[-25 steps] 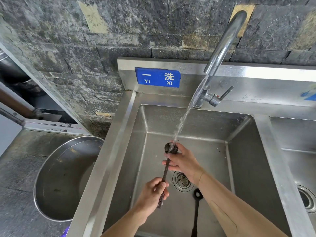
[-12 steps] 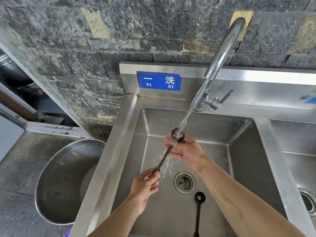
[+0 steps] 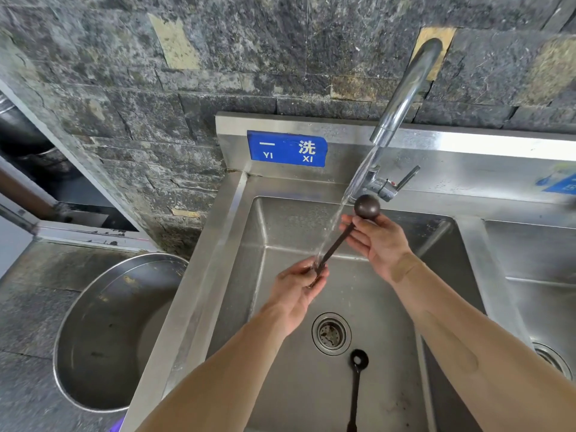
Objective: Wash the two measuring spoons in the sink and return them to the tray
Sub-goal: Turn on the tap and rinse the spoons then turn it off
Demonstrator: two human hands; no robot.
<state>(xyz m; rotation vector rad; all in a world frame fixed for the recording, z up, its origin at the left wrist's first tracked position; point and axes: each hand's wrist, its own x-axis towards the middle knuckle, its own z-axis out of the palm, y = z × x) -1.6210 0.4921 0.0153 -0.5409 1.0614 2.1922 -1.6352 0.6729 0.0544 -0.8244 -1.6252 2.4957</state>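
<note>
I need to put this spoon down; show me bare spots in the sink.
Bare floor lies left of the drain, toward the sink's left wall, and along the back wall. Right of the drain is tighter: the second spoon lies there.

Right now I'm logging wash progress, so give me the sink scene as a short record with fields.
held spoon: one spoon, bowl end up, handle under the running water
left hand: grips the handle's lower end
right hand: fingers at the spoon just under its bowl
other spoon: lies on the sink floor near the drain
tap: running
tray: not in view
</note>
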